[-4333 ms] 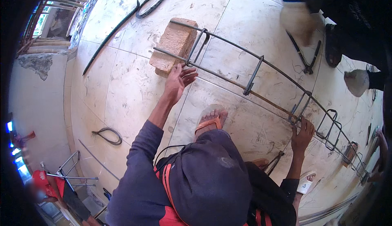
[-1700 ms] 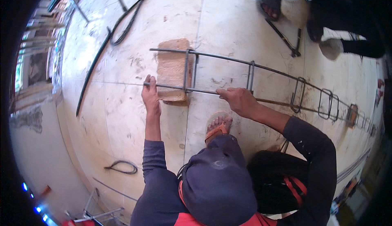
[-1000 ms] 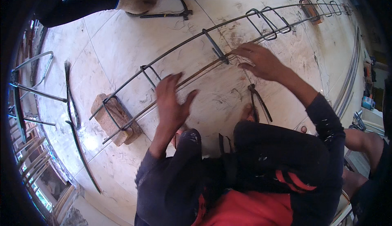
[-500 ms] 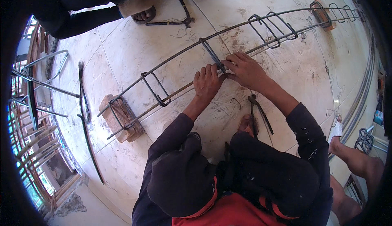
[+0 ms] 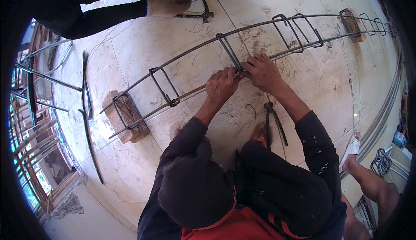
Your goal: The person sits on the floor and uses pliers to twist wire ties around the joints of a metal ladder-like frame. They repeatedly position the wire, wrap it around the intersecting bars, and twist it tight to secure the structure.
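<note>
Left hand (image 5: 222,84) and right hand (image 5: 261,70) pinch one stirrup (image 5: 229,51) on two long rebars (image 5: 182,97) resting on one block (image 5: 125,116).

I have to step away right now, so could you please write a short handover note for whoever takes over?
Left hand and right hand: both pinch the lower bar where a steel loop crosses it.
The bar frame lies on the floor, one end on a block. Pliers lie by the foot.
Several loops sit on the bars.
Whether this joint is tied cannot be seen.

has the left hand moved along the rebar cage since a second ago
Yes. The left hand moved along the rebar cage, away from the brick, to a stirrup beside the right hand.
</note>
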### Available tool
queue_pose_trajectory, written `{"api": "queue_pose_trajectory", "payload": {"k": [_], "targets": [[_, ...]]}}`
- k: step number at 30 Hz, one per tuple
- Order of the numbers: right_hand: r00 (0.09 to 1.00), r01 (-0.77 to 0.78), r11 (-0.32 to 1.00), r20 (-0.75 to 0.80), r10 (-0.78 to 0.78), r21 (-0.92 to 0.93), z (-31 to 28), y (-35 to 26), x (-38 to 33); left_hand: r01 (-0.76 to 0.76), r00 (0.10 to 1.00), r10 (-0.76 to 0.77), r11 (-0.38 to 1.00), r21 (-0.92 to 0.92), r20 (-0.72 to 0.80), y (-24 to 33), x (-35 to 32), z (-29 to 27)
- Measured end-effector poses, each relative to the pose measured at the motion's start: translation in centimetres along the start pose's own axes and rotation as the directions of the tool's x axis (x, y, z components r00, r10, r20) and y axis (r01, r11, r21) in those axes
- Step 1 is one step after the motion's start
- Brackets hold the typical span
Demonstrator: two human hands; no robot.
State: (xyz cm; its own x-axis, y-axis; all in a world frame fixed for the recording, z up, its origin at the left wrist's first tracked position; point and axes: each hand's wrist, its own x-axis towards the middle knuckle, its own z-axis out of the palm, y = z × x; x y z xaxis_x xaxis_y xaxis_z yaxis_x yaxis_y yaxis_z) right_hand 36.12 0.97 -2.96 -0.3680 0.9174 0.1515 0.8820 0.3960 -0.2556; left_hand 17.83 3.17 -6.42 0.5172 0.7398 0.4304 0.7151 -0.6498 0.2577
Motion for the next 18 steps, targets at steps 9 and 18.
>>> {"api": "queue_pose_trajectory", "payload": {"k": [9,18], "targets": [[0.980,0.025,0.994,-0.197,-0.004,0.104,0.1,-1.0,-0.7,-0.008,1.000,0.008,1.000,-0.008,0.013,0.0,0.1,-0.7],[0.976,-0.073,0.992,-0.199,0.093,0.104,0.9,-1.1,-1.3,-0.041,0.999,0.041,0.998,0.041,-0.003,0.3,0.5,-0.5]]}}
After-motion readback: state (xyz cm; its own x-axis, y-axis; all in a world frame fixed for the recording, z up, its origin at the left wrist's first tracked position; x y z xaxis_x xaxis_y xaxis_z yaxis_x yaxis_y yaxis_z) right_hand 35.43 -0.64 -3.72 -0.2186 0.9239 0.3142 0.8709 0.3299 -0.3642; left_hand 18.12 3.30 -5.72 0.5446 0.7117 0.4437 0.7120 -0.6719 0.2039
